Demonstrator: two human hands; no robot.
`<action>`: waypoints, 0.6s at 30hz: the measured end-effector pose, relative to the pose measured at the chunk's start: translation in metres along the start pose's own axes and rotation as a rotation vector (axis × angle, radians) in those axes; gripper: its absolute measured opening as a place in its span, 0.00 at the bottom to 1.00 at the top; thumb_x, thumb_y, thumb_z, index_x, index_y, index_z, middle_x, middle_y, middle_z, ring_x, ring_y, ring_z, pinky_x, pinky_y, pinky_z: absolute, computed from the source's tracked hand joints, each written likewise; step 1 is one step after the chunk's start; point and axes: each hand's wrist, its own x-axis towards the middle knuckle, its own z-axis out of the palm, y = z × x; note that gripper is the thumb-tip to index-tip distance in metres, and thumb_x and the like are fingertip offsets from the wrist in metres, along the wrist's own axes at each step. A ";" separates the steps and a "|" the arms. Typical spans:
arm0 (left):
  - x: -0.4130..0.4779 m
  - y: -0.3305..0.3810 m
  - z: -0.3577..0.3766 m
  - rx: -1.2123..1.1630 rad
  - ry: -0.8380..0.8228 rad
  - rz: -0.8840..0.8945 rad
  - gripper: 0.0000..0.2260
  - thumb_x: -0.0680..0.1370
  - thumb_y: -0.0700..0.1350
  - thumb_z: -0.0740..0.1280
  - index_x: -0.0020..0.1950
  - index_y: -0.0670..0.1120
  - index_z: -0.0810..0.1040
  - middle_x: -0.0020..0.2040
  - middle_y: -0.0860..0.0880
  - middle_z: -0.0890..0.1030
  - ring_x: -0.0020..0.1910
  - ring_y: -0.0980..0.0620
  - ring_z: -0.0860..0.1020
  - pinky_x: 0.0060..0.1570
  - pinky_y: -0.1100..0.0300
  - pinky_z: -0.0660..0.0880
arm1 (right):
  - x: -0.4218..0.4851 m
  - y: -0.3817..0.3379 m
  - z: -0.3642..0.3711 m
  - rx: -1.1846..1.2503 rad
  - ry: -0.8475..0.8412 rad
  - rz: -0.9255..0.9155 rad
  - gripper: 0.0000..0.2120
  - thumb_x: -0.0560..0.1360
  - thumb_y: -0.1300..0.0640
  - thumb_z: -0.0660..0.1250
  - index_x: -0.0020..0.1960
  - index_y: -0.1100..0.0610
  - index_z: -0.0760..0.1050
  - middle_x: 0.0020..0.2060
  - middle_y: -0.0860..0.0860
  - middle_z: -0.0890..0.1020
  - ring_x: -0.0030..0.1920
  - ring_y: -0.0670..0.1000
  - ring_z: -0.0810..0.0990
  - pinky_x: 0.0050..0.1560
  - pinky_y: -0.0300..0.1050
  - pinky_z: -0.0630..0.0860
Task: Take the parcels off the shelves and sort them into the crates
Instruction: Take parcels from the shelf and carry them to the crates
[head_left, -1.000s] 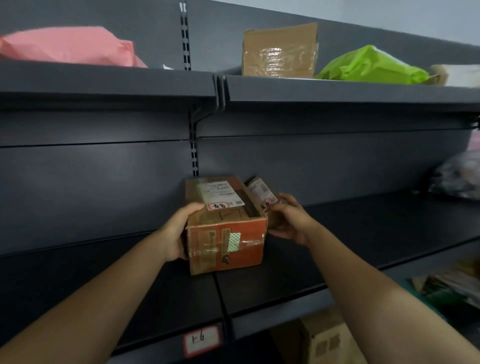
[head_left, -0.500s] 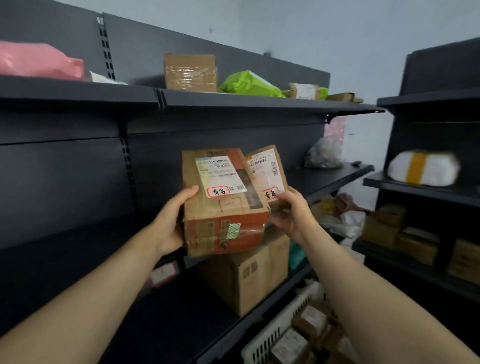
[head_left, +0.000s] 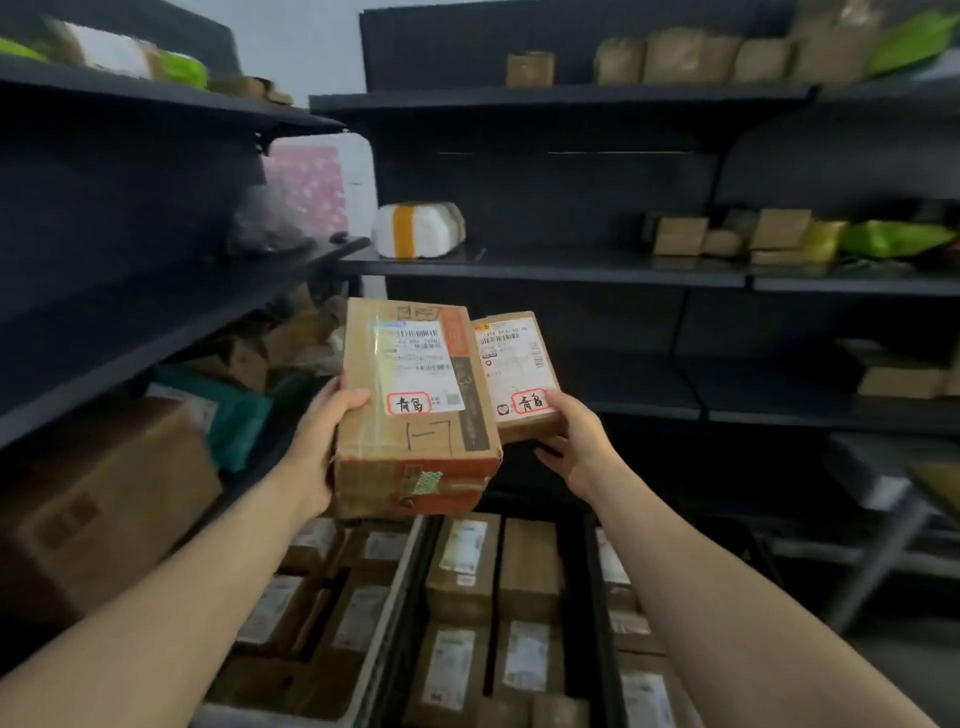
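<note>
Two risks from here, larger first. Larger parcel (head_left: 415, 410) clamped only at its left edge by the left hand (head_left: 322, 447), thumb over the top face, bulk of the box hanging unsupported to the right above the dark crate (head_left: 597, 582); likely to twist out of that one-sided grip and drop onto the boxes packed below. Smaller parcel (head_left: 519, 374) held from beneath and at its lower right corner by the right hand (head_left: 574, 441), left edge tucked behind the larger one, touching or nearly so; could be knocked loose if the two rub together on the way down. Both bearing what looks like the same red-ringed handwritten mark, yet no crate label visible, so a wrong crate quite possible. White crate (head_left: 387, 613) just left of the dark one, near ends cut off at the bottom edge. Shelves (head_left: 545, 260) behind blurred, parcels there hard to tell apart. Printed label text too small to read.
</note>
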 end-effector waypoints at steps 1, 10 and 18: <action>0.009 -0.017 0.025 0.025 -0.037 -0.022 0.14 0.77 0.45 0.62 0.62 0.53 0.74 0.52 0.42 0.82 0.47 0.44 0.81 0.42 0.51 0.76 | 0.004 -0.001 -0.031 -0.007 0.041 -0.011 0.16 0.77 0.50 0.66 0.63 0.50 0.74 0.52 0.50 0.83 0.54 0.51 0.79 0.61 0.54 0.71; 0.061 -0.210 0.223 0.122 -0.137 -0.291 0.16 0.76 0.44 0.65 0.63 0.54 0.71 0.53 0.44 0.81 0.49 0.44 0.80 0.46 0.49 0.76 | 0.049 0.021 -0.290 -0.229 0.313 0.063 0.24 0.78 0.53 0.67 0.71 0.56 0.67 0.57 0.51 0.80 0.53 0.51 0.79 0.53 0.46 0.74; 0.056 -0.373 0.268 0.288 -0.162 -0.483 0.25 0.75 0.42 0.67 0.69 0.56 0.65 0.56 0.47 0.78 0.51 0.46 0.79 0.43 0.52 0.76 | 0.056 0.165 -0.444 -0.859 0.434 0.528 0.26 0.78 0.53 0.64 0.74 0.57 0.62 0.65 0.59 0.73 0.62 0.59 0.74 0.60 0.54 0.76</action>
